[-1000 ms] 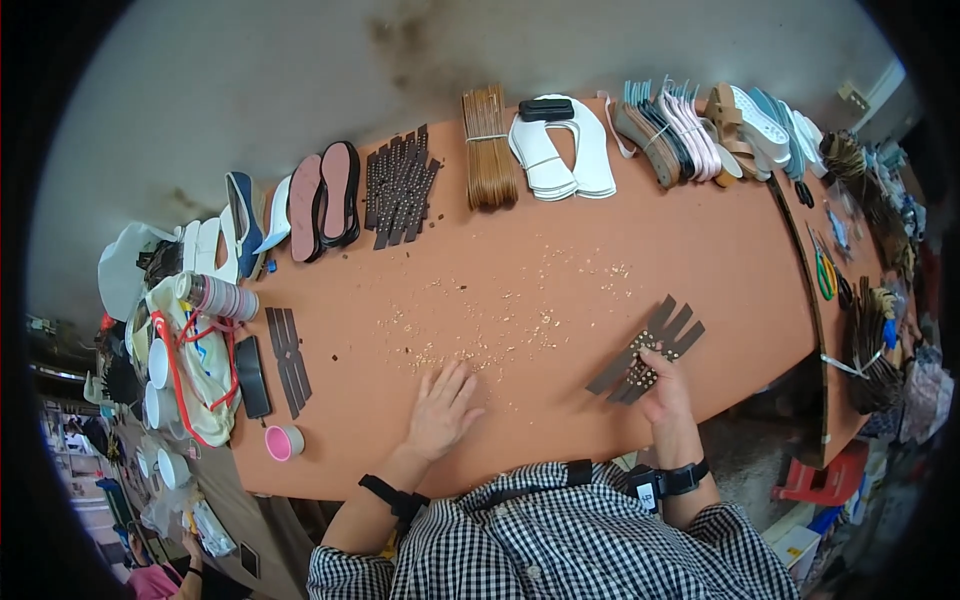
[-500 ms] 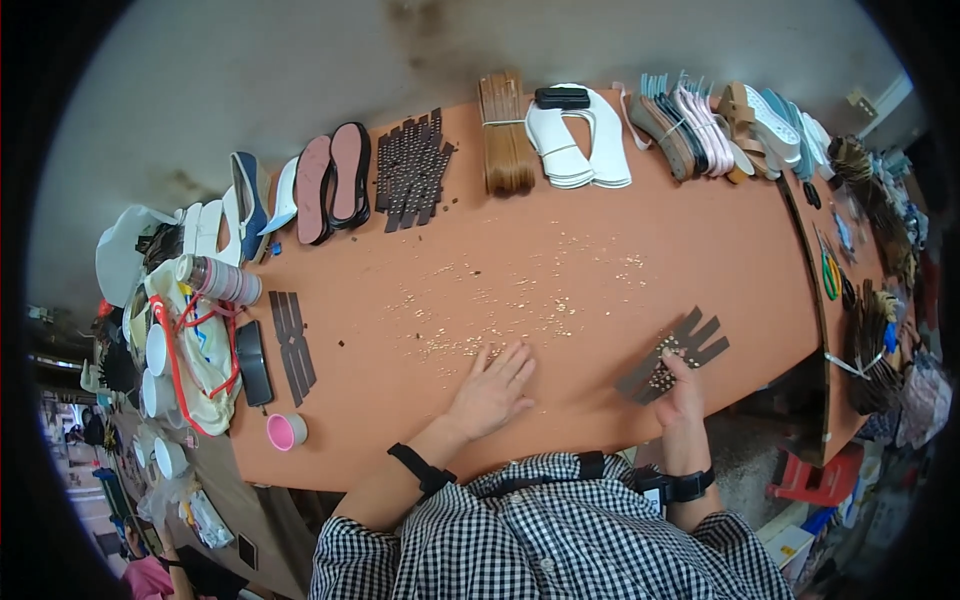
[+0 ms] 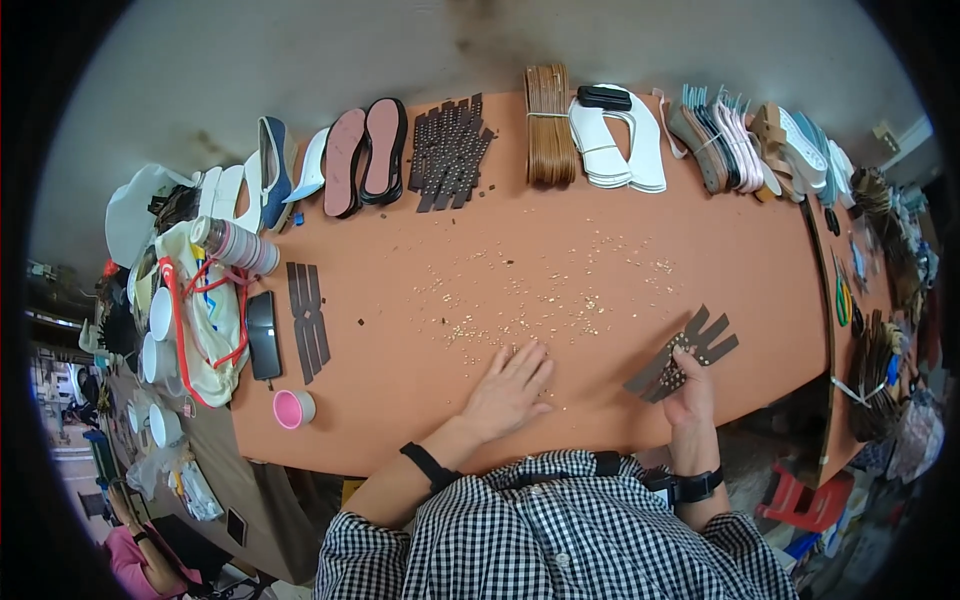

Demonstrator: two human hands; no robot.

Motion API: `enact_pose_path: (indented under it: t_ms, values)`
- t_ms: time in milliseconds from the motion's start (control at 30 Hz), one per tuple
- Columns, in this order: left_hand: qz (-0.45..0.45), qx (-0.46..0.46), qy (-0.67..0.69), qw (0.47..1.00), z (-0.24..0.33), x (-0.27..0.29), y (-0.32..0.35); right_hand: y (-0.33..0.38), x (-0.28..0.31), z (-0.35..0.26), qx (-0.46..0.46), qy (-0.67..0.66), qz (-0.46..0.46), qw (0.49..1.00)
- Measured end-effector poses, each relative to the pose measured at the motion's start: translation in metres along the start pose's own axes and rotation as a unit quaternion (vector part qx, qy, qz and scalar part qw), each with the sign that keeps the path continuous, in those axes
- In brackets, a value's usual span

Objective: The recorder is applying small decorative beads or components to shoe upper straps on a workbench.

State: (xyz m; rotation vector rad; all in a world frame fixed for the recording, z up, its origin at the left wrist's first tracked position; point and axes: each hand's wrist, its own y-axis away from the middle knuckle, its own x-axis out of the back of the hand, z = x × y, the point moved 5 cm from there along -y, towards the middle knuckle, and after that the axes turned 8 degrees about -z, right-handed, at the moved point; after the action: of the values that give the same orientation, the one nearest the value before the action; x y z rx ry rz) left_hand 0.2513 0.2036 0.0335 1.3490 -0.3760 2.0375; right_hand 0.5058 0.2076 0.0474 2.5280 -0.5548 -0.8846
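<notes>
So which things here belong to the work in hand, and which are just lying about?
In the work:
- dark studded straps, held in the right hand
- gold bits, near the left hand

Seemingly just lying about:
- cloth bag
- blue shoe
- pink soles

In right grip [image 3: 692, 393]: dark brown strap piece [image 3: 719, 335], gold-dotted. Under grip: terracotta bench [image 3: 400, 415]. Left of grip: gold bits [image 3: 592, 304], pink cup [image 3: 293, 409]. Beyond grip: white stack [image 3: 648, 150]. Below grip: black-and-white checked shirt [image 3: 560, 530].

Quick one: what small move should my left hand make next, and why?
I'd probably reach your left hand slightly forward to one of the gold bits: they lie scattered just ahead of it, and it appears to hold nothing, while your right hand grips the dark strap piece.
</notes>
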Motion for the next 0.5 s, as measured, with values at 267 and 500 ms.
enact_pose_path:
  t_ms: [267, 500]
  values:
    - [-0.018, -0.084, 0.012, 0.996, 0.011, -0.012, 0.024, -0.001, 0.005, -0.01, 0.022, 0.013, 0.003, 1.0]
    - [0.01, 0.005, -0.021, 1.0, -0.024, 0.0, 0.052, 0.003, -0.001, -0.006, -0.004, 0.007, -0.004, 1.0]
